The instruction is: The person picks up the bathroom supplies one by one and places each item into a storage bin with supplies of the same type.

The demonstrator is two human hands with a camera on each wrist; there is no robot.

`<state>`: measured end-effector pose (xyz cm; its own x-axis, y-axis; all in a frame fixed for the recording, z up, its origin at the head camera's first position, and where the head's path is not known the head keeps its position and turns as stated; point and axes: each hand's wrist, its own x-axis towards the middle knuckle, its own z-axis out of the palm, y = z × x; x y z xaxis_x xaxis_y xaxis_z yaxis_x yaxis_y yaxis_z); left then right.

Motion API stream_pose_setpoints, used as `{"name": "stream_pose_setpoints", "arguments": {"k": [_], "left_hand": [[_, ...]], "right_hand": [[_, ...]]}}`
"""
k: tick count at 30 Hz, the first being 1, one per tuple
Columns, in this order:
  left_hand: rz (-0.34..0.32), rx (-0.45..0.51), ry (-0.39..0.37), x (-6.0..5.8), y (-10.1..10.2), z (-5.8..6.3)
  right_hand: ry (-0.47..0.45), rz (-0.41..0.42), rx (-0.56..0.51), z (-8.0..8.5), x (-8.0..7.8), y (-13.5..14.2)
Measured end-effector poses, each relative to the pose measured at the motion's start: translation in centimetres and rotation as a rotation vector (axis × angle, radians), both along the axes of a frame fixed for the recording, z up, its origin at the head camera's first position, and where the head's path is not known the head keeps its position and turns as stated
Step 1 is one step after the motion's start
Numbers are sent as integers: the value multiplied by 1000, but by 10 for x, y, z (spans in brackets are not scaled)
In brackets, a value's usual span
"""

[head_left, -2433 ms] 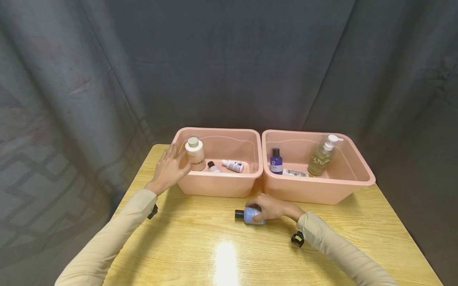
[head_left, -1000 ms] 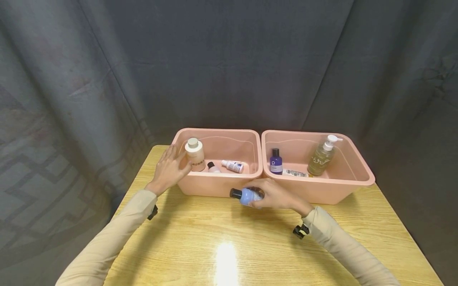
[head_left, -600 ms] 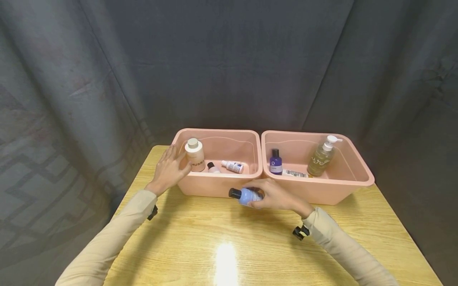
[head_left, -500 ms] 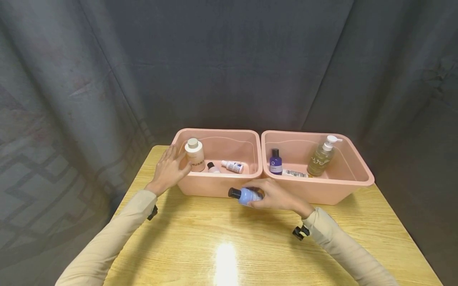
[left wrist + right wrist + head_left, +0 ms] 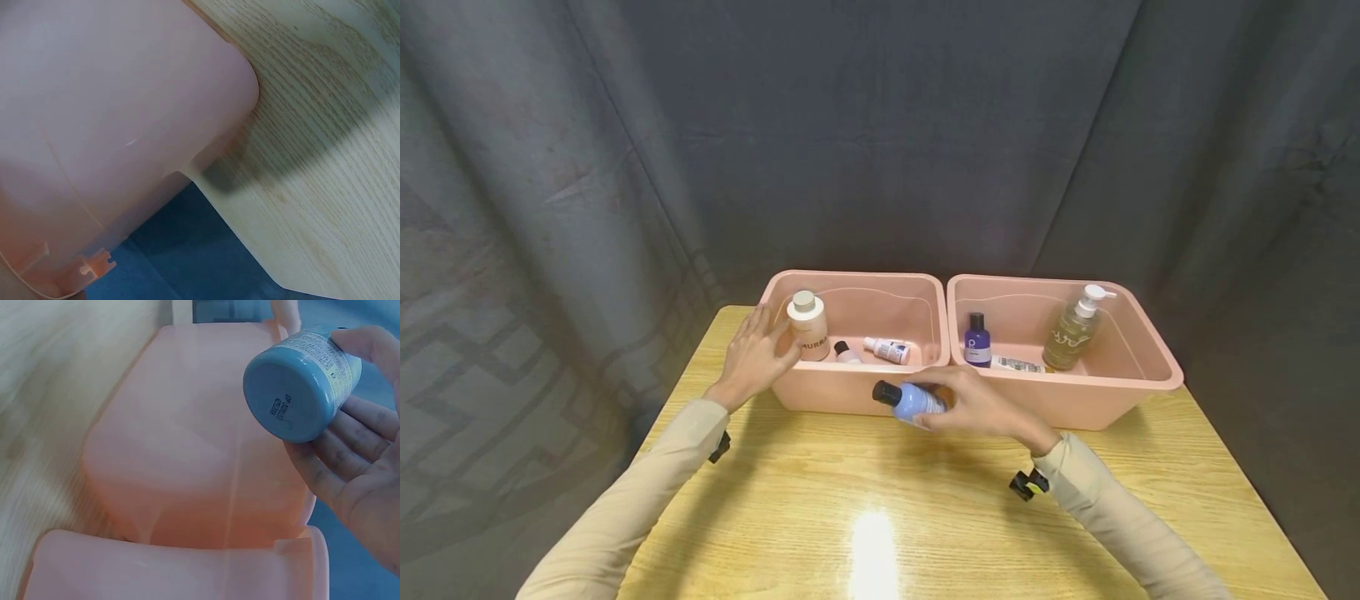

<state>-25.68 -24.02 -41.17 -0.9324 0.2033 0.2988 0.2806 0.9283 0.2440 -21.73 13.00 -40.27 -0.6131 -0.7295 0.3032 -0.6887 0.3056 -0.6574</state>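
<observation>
My right hand (image 5: 973,404) grips a light blue bottle (image 5: 912,402) with a black cap, tilted with the cap toward the left, in front of where two pink bins meet. In the right wrist view the bottle's printed base (image 5: 289,397) faces the camera, thumb on one side and fingers on the other. My left hand (image 5: 754,350) rests at the front left corner of the left bin (image 5: 850,392), fingers extended along its rim. Inside that bin stand a cream bottle (image 5: 808,327) with a lid, and lying there are a small dark-capped bottle (image 5: 847,353) and a small white bottle (image 5: 887,350).
The right bin (image 5: 1067,404) holds a dark blue bottle (image 5: 977,343), a white tube (image 5: 1017,364) and a green pump bottle (image 5: 1070,335). Both bins stand on a wooden table (image 5: 790,500) with a grey curtain (image 5: 880,150) behind.
My right hand has lifted the light blue bottle off the table toward the bins, its cap tilting upward and slightly left. My left hand has stayed in place.
</observation>
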Motion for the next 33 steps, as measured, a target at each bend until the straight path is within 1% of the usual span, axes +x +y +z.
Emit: {"name": "stream_pose_setpoints", "arguments": {"k": [8, 17, 21, 25, 33], "left_hand": [[-2, 4, -3, 0, 0, 0], [-3, 10, 9, 0, 0, -1], [1, 16, 4, 0, 0, -1], [-1, 20, 11, 0, 1, 0], [-3, 15, 9, -1, 1, -1]], "right_hand": [[-40, -28, -17, 10, -1, -3], [-39, -21, -116, 17, -5, -7], [-54, -51, -138, 19, -7, -10], [-95, -84, -162, 21, -8, -10], [-126, -134, -221, 25, -18, -12]]}}
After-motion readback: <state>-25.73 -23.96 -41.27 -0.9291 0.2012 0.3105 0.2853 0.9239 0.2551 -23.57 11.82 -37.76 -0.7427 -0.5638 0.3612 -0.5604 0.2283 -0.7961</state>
